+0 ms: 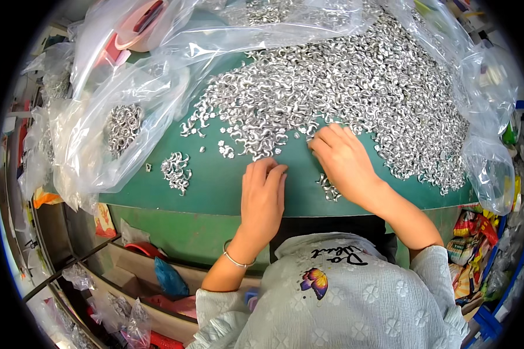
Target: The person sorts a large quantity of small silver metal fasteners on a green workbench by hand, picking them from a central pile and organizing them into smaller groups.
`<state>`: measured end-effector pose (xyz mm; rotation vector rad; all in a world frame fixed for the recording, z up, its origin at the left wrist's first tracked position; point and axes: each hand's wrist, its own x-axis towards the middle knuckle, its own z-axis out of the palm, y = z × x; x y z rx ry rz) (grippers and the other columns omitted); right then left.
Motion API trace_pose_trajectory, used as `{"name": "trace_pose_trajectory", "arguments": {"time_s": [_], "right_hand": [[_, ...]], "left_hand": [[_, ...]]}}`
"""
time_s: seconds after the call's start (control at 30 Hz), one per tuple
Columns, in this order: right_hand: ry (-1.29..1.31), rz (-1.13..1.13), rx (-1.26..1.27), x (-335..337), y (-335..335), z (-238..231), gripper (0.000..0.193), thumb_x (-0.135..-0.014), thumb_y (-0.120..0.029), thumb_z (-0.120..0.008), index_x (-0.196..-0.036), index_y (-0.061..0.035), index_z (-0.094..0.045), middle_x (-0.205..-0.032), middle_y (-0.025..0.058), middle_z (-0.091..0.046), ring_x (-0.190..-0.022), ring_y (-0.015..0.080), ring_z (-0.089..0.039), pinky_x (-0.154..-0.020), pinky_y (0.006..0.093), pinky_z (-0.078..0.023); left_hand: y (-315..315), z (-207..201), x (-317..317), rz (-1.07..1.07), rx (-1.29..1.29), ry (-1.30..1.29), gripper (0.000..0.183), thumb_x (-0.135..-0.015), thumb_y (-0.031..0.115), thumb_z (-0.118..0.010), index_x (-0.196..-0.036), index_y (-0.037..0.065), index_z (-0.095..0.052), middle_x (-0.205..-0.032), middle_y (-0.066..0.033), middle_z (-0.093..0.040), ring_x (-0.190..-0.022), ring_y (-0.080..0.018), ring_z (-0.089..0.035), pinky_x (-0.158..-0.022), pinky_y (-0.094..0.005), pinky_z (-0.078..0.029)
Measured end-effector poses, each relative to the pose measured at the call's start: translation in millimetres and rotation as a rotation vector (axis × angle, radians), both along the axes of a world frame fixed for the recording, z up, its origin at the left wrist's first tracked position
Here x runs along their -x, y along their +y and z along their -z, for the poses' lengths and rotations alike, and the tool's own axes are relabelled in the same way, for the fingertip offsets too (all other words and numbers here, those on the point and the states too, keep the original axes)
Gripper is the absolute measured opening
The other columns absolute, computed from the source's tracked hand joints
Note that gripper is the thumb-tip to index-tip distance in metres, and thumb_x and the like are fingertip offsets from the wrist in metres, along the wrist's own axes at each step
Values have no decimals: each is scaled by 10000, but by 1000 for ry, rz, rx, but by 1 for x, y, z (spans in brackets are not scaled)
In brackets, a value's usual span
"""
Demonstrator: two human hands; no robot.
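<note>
Green counter [215, 181] strewn with silver pieces [343, 75]

Nearest is the person's pale grey shirt [367, 296], with a butterfly print [314, 282] on it. Below the counter, to the left, a tan box [117, 272] holds a blue bag [170, 278] among other things.

The left hand [263, 189], a bracelet [234, 261] at its wrist, is at the near edge of the heap. Its fingers [275, 174] curl downward; whether they grip a piece, I cannot tell. The right hand [344, 160] reaches the heap a little farther in, fingers bent toward the counter — their grip is hidden too.

A small cluster [330, 189] of pieces lies just beside the right wrist, and another [176, 171] sits apart, left of the left hand. Beyond both hands the main heap spreads wide and back to the right. Clear plastic flanks it — a left bag [81, 139] and a right bag [489, 168]. Farther off, at the upper left, is a pink bowl [125, 38].
</note>
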<state>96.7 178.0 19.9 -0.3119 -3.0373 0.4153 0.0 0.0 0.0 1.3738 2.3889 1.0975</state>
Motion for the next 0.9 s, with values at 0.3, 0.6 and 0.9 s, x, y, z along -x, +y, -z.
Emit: {"name": "trace_pose_trajectory", "arguments": {"time_s": [0.3, 0.6, 0.9], "right_hand": [[305, -442, -55, 70, -26, 8, 253, -784, -79, -620, -1037, -80, -610, -1218, 90, -559, -1157, 267, -500, -962, 411, -393], [392, -145, -121, 48, 17, -4, 177, -759, -71, -665, -923, -97, -602, -1081, 39, -568, -1059, 237, -534, -984, 477, -329], [354, -261, 65, 68, -24, 2, 225, -775, -62, -630, -1000, -66, -638, -1134, 92, -575, -1142, 271, -507, -1007, 473, -338]], "left_hand": [[-27, 4, 15, -175, -78, 86, 184, -806, -47, -646, -983, -5, -617, -1058, -131, -556, -965, -315, -538, -829, -398, -434], [-43, -3, 20, -265, -47, 147, 189, -802, -56, -644, -981, 5, -639, -1112, -125, -591, -1039, -304, -559, -881, -378, -440], [-35, -3, 26, -295, -84, 130, 224, -792, -9, -680, -1007, 40, -637, -1069, -94, -581, -988, -269, -545, -874, -367, -388]]}}
